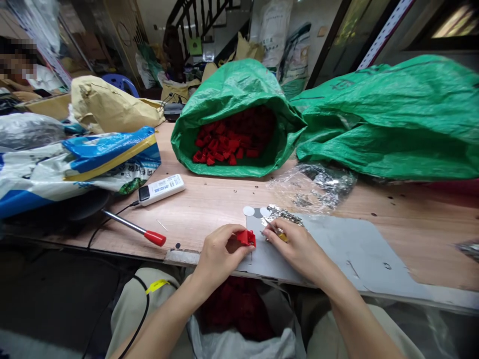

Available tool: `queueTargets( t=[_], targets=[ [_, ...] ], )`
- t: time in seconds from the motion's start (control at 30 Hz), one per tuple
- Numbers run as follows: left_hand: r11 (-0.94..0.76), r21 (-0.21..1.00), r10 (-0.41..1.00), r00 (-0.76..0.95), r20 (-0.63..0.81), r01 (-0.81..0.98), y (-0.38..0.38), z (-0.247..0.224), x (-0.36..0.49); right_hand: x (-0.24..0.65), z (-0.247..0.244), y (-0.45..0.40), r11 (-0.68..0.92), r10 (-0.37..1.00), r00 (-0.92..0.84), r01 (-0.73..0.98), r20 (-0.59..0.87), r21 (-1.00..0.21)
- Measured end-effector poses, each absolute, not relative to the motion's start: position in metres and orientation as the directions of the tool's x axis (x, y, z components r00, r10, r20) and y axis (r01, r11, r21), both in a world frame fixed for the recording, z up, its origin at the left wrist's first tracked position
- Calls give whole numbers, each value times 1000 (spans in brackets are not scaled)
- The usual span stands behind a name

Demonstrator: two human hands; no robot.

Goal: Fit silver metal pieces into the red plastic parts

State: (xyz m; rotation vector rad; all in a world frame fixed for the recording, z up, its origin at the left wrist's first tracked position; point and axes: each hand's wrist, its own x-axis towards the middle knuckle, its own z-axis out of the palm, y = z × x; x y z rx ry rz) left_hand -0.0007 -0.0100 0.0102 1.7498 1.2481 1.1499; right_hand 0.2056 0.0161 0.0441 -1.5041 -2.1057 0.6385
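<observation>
My left hand (223,252) pinches a small red plastic piece (246,238), hollow and box-like, above the grey mat (333,244) at the table's front edge. In my right hand (295,244) is a slim metal tool with a yellow handle (281,236); the fingers hide much of it. The tool's tip lies a little to the right of the red piece. Just beyond my right hand, a pile of small shiny metal parts (286,215) rests on the mat. More red pieces (224,144) fill an open green sack (239,85) behind.
Another green sack (392,114) lies at the right, with a clear plastic bag (314,187) before it. At left are a white power bank (162,189), a red-tipped lever (154,237) and a blue-white sack (112,154). A bag of red pieces (239,309) sits at my lap. A person (41,77) is far left.
</observation>
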Motion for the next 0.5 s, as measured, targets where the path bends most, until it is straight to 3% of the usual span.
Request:
queueTargets(
  t=[0.27, 0.5],
  targets=[
    [-276, 910, 956, 181, 229, 310, -10, 13, -2, 191, 45, 13, 48, 950, -260, 670, -174, -741],
    [-328, 880, 944, 151, 293, 344, -10, 15, 0, 202, 24, 18, 111, 949, -293, 663, -120, -740]
  ],
)
